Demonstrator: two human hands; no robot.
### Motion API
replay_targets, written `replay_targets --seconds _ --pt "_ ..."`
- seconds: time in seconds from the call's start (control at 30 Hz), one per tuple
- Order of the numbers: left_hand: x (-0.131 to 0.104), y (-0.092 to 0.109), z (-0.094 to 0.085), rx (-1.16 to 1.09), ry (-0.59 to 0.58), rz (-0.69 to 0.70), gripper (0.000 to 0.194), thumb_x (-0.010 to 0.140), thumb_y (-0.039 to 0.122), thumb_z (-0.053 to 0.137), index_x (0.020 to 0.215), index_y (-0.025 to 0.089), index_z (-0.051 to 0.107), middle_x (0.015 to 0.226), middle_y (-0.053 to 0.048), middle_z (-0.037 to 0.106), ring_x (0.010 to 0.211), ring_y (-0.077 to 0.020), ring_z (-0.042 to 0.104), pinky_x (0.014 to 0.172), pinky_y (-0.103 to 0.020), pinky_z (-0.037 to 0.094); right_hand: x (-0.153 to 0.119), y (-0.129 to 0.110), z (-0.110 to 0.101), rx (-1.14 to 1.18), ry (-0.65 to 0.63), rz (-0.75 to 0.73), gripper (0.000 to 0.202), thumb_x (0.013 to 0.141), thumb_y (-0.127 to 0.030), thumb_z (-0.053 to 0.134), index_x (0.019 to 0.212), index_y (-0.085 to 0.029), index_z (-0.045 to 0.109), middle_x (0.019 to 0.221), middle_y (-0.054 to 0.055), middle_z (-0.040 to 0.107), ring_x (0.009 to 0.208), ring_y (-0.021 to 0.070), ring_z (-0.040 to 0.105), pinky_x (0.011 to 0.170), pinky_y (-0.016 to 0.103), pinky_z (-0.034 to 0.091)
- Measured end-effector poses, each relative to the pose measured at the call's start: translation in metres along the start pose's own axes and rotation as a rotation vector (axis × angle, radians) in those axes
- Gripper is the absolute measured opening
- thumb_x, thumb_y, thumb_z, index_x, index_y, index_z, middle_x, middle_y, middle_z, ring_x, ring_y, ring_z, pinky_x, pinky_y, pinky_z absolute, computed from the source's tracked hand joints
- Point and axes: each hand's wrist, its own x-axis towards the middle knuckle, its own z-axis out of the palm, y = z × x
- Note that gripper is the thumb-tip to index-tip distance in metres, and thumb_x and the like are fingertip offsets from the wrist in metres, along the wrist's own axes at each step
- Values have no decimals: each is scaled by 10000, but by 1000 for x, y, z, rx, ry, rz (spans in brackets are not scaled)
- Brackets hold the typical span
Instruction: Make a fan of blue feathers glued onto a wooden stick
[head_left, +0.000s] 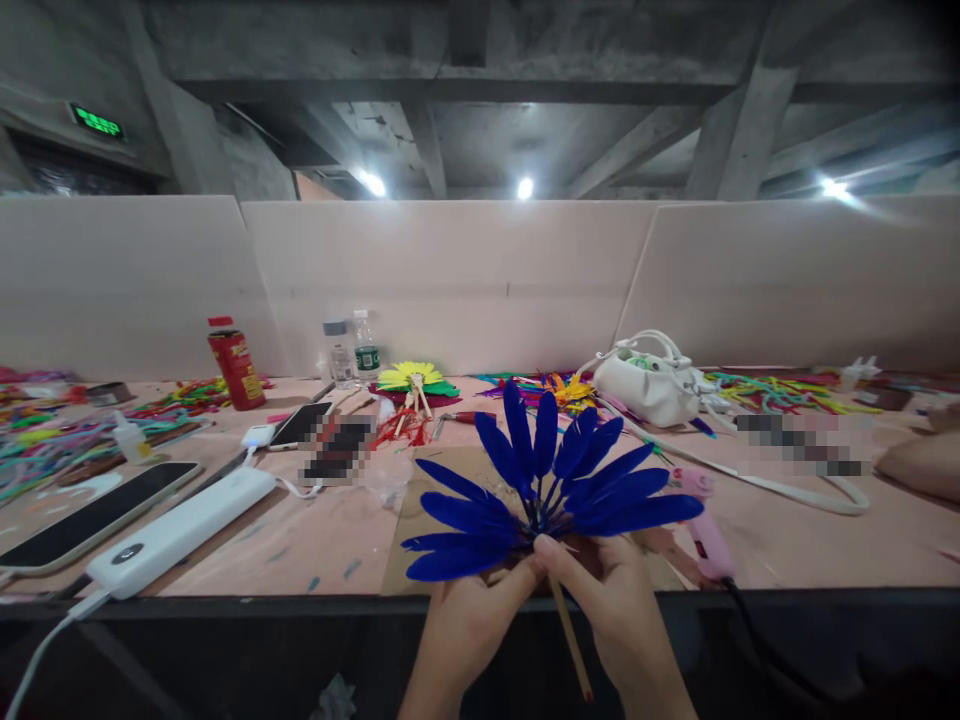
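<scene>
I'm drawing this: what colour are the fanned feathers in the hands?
The fanned feathers are deep blue, clearest in the head view.

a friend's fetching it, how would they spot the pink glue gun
On the pale pink table, find the white handbag towards the back, right of centre. Nearer the front edge, just right of the blue feather fan, lies the pink glue gun. Its pink body and black cord set it apart from the white strap behind it.
</scene>
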Motion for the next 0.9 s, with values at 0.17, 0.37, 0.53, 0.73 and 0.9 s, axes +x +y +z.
replay_targets --seconds 0.17,0.37,0.53,0.73,0.9 --pt "4 -8 -12 -184 -54 104 247 691 338 859 916 240 828 1019 -67 841 1046 -353 756 1031 -510 552 1 1 2 72 76 1 309 723 -436 887 921 -206 828 917 102 834 864 302 787 812 401 636" --pt "10 -9 -11 -323 203 113 324 706 403 882 916 169 806 955 -97 840 1002 -348 772 919 -443 630 1 1 3 12 117 1 320 699 -432 877 901 -188 834 872 104 829 802 306 781 758 403 636" --pt "10 -4 -2 -349 290 110 266 720 346 866 898 157 813 910 -81 841 963 -322 783 861 -394 650 1 6 3 -31 130 -12 319 728 -434 852 931 -188 827 936 110 831 848 312 782 767 399 634" --pt "9 -3 1 -371 262 93 283 736 381 854 893 151 808 852 -70 829 952 -319 781 824 -384 659 -1 9 4 -8 151 18 252 716 -415 876 900 -246 841 949 86 836 883 337 782 829 425 627" --pt "9 -5 0 -359 283 96 306 749 399 845 934 158 809 876 -70 830 977 -324 776 868 -407 651 -2 6 5 3 94 18 279 759 -439 855 953 -242 821 941 83 832 932 334 772 850 427 622"
